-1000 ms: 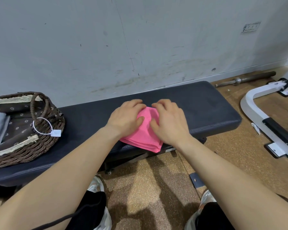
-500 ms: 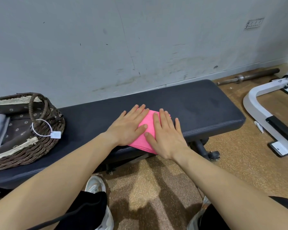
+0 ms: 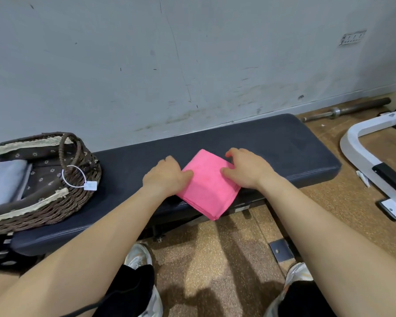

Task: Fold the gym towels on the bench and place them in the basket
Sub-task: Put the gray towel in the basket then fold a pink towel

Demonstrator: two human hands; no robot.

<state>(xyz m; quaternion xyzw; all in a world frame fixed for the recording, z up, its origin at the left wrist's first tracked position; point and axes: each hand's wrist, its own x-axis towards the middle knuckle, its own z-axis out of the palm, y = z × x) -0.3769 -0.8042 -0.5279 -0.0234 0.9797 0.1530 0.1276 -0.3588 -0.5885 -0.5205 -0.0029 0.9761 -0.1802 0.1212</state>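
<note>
A pink towel (image 3: 207,186), folded into a small square, lies on the front edge of the dark padded bench (image 3: 277,145), one corner hanging past the edge. My left hand (image 3: 166,175) grips its left side with curled fingers and the thumb on the cloth. My right hand (image 3: 249,169) grips its right side, thumb on top and fingers curled over the far edge. The brown wicker basket (image 3: 55,213) stands on the bench's left end, with a folded grey towel (image 3: 6,181) inside.
A grey wall runs right behind the bench. A barbell bar (image 3: 345,108) lies on the floor at the back right, and a white machine frame (image 3: 361,143) stands to the right. A paper tag (image 3: 90,185) hangs from the basket's handle. My shoes (image 3: 137,256) are below the bench.
Both hands were lying flat on top of the pink towel, pressing it. They have slid apart to its left and right sides and curled round its edges, uncovering the top.
</note>
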